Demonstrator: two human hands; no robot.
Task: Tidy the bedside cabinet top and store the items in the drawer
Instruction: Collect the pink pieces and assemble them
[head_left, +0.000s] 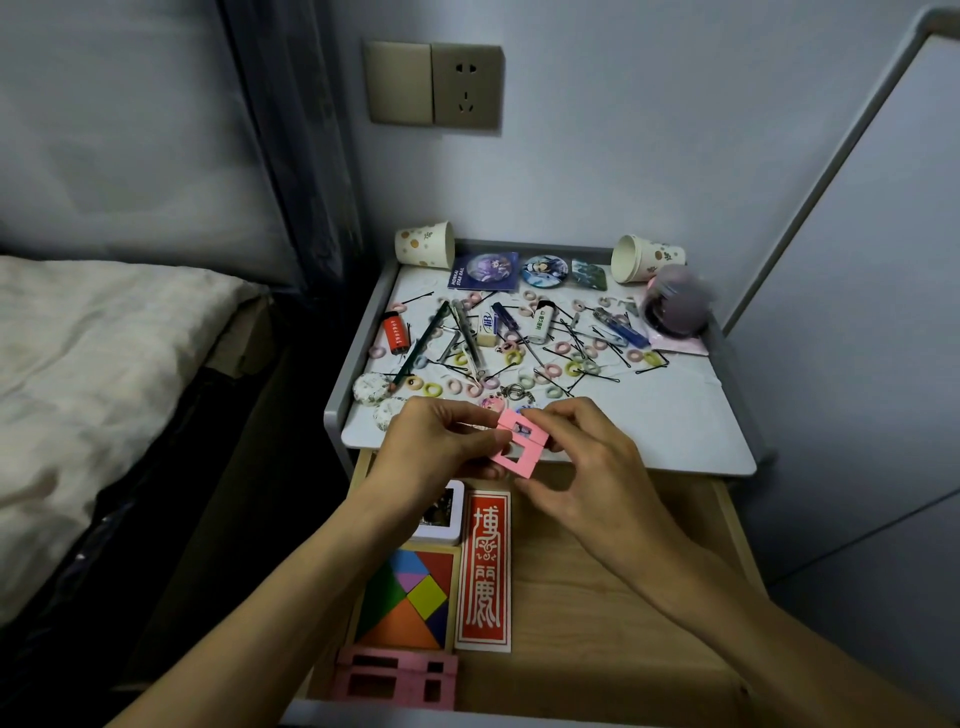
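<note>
Holding a pink frame piece pinched between left hand and right hand over the open drawer; cabinet top looks mostly still cluttered, only a few items stored.

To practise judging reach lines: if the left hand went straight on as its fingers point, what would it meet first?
Beyond the pink frame piece it pinches, the left hand would probably meet the right hand, which holds the piece's other side; depth unclear.
</note>
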